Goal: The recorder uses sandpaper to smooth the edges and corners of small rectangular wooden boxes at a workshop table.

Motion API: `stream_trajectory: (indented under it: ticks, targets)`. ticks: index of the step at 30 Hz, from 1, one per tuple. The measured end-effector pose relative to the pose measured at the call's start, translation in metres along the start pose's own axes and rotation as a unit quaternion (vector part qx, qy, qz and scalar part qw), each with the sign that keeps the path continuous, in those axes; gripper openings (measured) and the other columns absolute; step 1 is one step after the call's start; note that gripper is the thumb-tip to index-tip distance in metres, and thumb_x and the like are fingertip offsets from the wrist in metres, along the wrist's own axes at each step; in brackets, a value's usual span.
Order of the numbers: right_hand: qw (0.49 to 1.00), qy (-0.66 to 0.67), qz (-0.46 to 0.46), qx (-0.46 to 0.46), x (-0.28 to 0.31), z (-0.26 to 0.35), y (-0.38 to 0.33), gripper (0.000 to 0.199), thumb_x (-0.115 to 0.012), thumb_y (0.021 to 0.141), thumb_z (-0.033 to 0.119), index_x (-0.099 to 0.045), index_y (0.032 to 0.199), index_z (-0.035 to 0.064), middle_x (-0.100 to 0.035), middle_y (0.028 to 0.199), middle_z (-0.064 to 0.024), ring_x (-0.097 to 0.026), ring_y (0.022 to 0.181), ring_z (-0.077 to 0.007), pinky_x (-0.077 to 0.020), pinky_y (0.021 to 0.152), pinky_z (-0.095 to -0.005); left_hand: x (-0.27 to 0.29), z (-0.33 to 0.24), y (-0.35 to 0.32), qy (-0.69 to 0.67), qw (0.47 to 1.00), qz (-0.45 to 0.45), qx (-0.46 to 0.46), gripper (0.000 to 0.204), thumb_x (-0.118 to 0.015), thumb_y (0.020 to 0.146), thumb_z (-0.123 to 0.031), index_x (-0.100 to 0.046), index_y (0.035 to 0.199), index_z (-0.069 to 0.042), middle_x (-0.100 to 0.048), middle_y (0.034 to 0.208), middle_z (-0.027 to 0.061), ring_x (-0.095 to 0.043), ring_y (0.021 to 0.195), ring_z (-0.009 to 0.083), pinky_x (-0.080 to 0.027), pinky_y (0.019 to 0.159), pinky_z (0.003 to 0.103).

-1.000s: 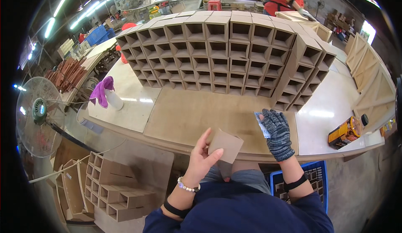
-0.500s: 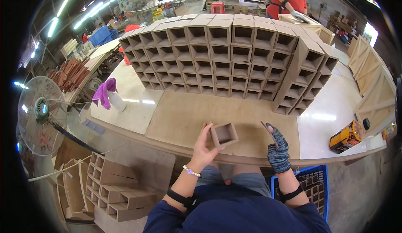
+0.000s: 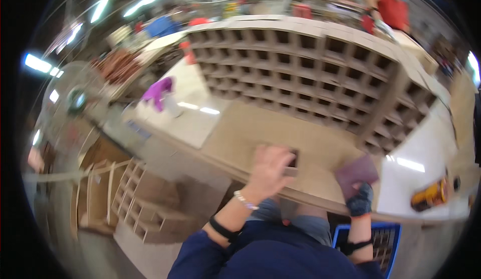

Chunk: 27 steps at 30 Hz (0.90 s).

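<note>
My bare left hand (image 3: pixel 270 171), smeared by motion and wearing a bead bracelet, is over the wooden board at the near edge of the table. Its fingers and thumb close round a small square open box (image 3: pixel 294 163) of brown board, mostly hidden behind the hand. To the right, my right hand (image 3: pixel 361 200) wears a dark grey knitted glove. It grips the lower edge of a flat purplish-brown sheet (image 3: pixel 356 173) that looks like sandpaper, its broad face turned up. The sheet and the box are apart.
A wall of stacked square boxes (image 3: pixel 280 73) fills the table's far side. A purple cloth (image 3: pixel 159 92) over a white container stands left, a yellow-and-black bottle (image 3: pixel 430 195) right. Below are a blue crate (image 3: pixel 396 246) and more boxes (image 3: pixel 150 199). A person in red (image 3: pixel 391 6) works beyond.
My view has swung left and blurred. My left hand has turned over the box, hiding more of it. The sheet in my right hand has gone from edge-on to showing its flat face.
</note>
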State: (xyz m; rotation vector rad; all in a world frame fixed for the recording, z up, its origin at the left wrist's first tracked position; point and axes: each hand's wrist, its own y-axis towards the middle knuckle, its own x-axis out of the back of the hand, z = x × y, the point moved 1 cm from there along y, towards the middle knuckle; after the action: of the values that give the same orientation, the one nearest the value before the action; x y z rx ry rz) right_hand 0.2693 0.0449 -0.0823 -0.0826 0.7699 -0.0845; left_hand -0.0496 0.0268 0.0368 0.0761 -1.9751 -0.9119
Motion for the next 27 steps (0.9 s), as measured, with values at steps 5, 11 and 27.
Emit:
stream_trajectory:
  ticks: [5, 11, 27]
  targets:
    - [0.996, -0.066, 0.021, 0.050, 0.016, 0.007, 0.003, 0.039, -0.057, 0.069, 0.011, -0.052, 0.106, -0.0002, -0.054, 0.105, -0.0097, -0.049, 0.100, -0.0258, -0.0409, 0.091, -0.0393, -0.031, 0.006, -0.003, 0.127, 0.990, 0.048, -0.032, 0.014, -0.060, 0.064, -0.013, -0.051, 0.073, -0.008, -0.052, 0.072, 0.0052, -0.051, 0.079, 0.0202, -0.028, 0.101, 0.052]
    - [0.989, -0.135, 0.003, 0.065, 0.037, 0.007, 0.012, 0.033, -0.055, 0.070, 0.012, -0.051, 0.100, 0.0006, -0.052, 0.099, -0.0090, -0.048, 0.094, -0.0247, -0.0398, 0.086, -0.0373, 0.029, -0.002, -0.031, 0.142, 0.989, -0.042, 0.007, 0.011, -0.057, 0.062, -0.011, -0.046, 0.062, -0.009, -0.045, 0.060, 0.0046, -0.050, 0.070, 0.0212, -0.033, 0.101, 0.043]
    - [0.992, -0.119, -0.005, 0.040, 0.032, 0.001, 0.028, 0.014, -0.051, 0.074, 0.017, -0.044, 0.079, 0.0067, -0.046, 0.076, -0.0042, -0.043, 0.072, -0.0182, -0.0362, 0.068, -0.0320, 0.211, 0.010, -0.284, 0.407, 0.799, 0.000, 0.443, 0.022, -0.071, 0.059, -0.009, -0.053, 0.070, -0.004, -0.056, 0.070, 0.0124, -0.054, 0.077, 0.0288, -0.041, 0.090, 0.043]
